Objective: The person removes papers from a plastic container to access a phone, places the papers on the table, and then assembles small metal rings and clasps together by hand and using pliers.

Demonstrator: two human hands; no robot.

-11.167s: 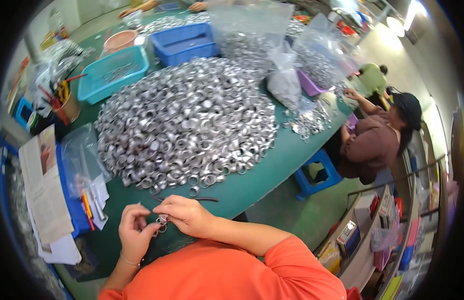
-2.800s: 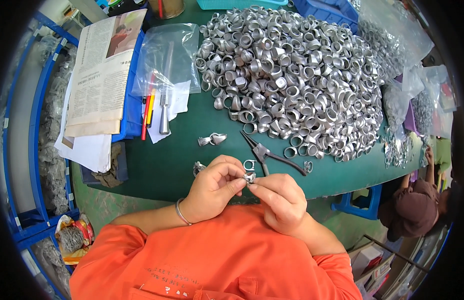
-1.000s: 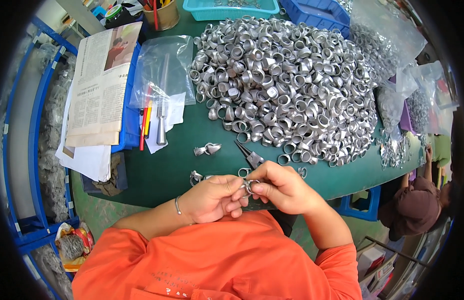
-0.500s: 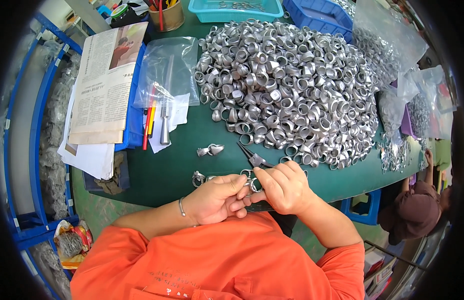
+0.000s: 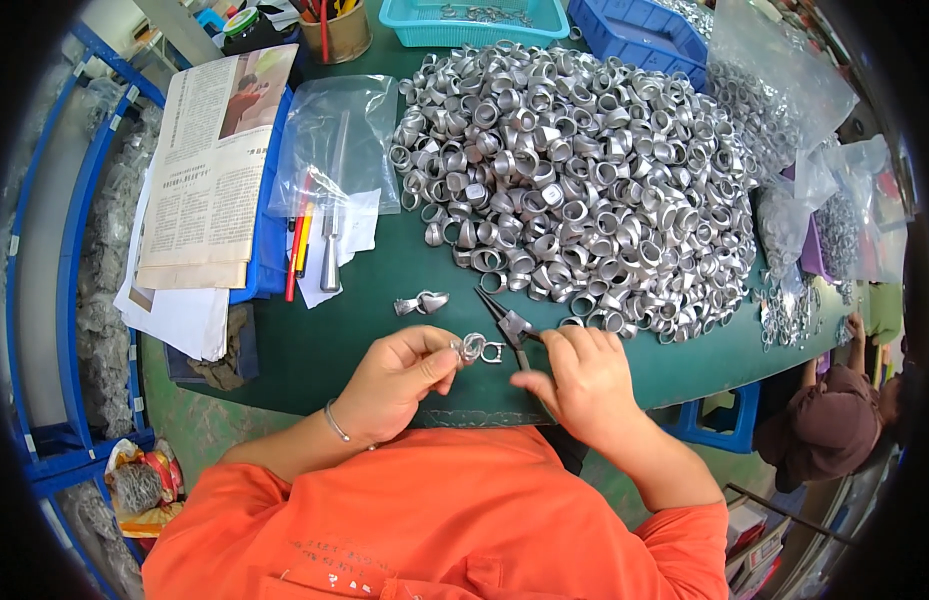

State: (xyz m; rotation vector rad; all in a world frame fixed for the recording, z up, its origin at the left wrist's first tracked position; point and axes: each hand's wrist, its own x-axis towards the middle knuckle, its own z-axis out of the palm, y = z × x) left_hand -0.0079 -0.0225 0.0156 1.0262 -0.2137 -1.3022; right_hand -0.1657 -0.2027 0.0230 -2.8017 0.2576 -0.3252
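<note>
My left hand [image 5: 409,380] pinches a silvery metal ring [image 5: 471,347] between thumb and fingertips. Right beside it shows another small ring-shaped piece [image 5: 492,352]; whether it is held too or lies on the table, I cannot tell. My right hand [image 5: 589,385] is closed round the handles of dark-jawed pliers [image 5: 512,322], thumb on the near side. The jaws point away to the upper left, with nothing visible between them. Farther left, a pair of metal rings [image 5: 422,302] rests on the green tabletop [image 5: 314,350]. A large heap of grey metal rings [image 5: 574,190] rises beyond my hands.
At left, a newspaper [image 5: 209,170] lies on a blue tray beside pens [image 5: 296,250], a metal-handled tool [image 5: 330,260] and a clear bag [image 5: 334,140]. Turquoise [image 5: 474,35] and blue baskets [image 5: 639,40] stand behind the heap. A co-worker [image 5: 829,420] sits at far right.
My hands have moved apart. The left has shifted slightly left and up with the ring, its fingers now pinching forward; the right has let go of the ring and moved right onto the pliers' handles.
</note>
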